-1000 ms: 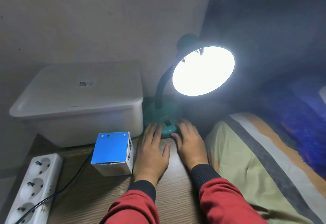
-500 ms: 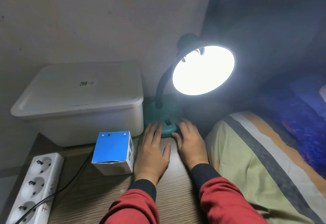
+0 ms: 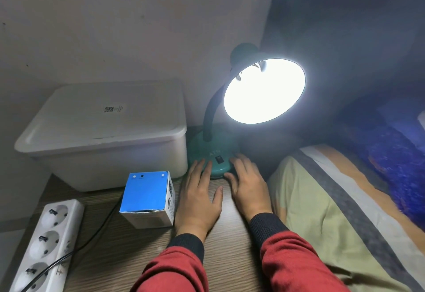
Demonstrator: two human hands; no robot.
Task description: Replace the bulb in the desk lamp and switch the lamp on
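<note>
The green desk lamp (image 3: pixel 208 151) stands at the back of the wooden table (image 3: pixel 119 250), lit, its shade (image 3: pixel 264 90) glowing white so the bulb inside is washed out. A black rocker switch (image 3: pixel 218 160) sits on the round base. My left hand (image 3: pixel 199 199) lies flat on the table, fingers apart, fingertips touching the base's left edge. My right hand (image 3: pixel 247 183) lies flat too, fingers resting on the base's right edge. Neither hand holds anything. A blue and white bulb box (image 3: pixel 148 198) stands just left of my left hand.
A white lidded plastic bin (image 3: pixel 103 135) fills the back left against the wall. A white power strip (image 3: pixel 43 243) with a black cable (image 3: pixel 92 234) lies at the front left. A striped blanket (image 3: pixel 333 211) borders the table on the right.
</note>
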